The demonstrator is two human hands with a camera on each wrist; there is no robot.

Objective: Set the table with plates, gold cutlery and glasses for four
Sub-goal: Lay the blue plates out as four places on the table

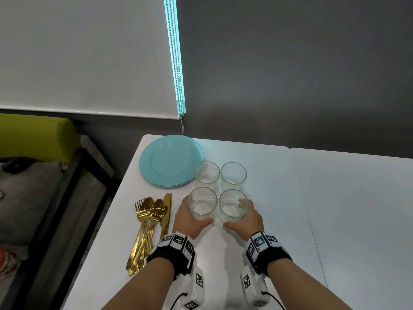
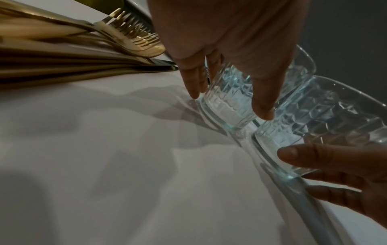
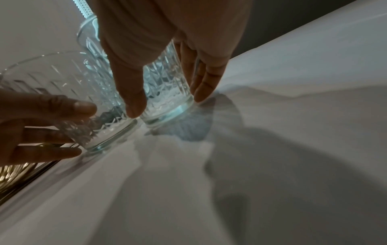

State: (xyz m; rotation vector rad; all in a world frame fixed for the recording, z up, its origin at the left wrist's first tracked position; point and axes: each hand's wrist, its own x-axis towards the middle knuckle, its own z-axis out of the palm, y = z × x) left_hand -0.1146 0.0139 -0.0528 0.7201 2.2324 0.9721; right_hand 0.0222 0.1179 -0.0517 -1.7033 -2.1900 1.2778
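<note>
Furthest to your left, the gold cutlery [image 1: 149,229] lies bundled near the bench [image 1: 335,209] edge, handles toward you, forks, spoons and knives overlapping. None of it is laid out yet, so it reads as a supply pile. Behind it, at the far left corner, the turquoise plates [image 1: 169,161] sit stacked, likewise waiting to be dealt out.

Next come the four glasses, upright in a tight square just beside the plates. Your left hand [image 1: 190,218] wraps the near-left glass [image 1: 202,203], thumb on the side facing you and fingers curled round its outer side. Your right hand [image 1: 248,218] does the same on the near-right glass [image 1: 232,205], fingers showing through the glass wall. Both glasses appear to stand on the bench still, their bases meeting it in the wrist views. Taking the two nearest first makes sense, since it frees them without reaching over the far-left glass [image 1: 207,173] and far-right glass [image 1: 233,174].

To your right the white bench runs on bare past a seam where a second top [image 1: 357,186] butts against it, likely room for the four settings. Behind stand a dark grey wall [image 1: 290,63], a white roller blind [image 1: 78,52] with a bead chain, and a green cushioned seat [image 1: 35,135] far left.
</note>
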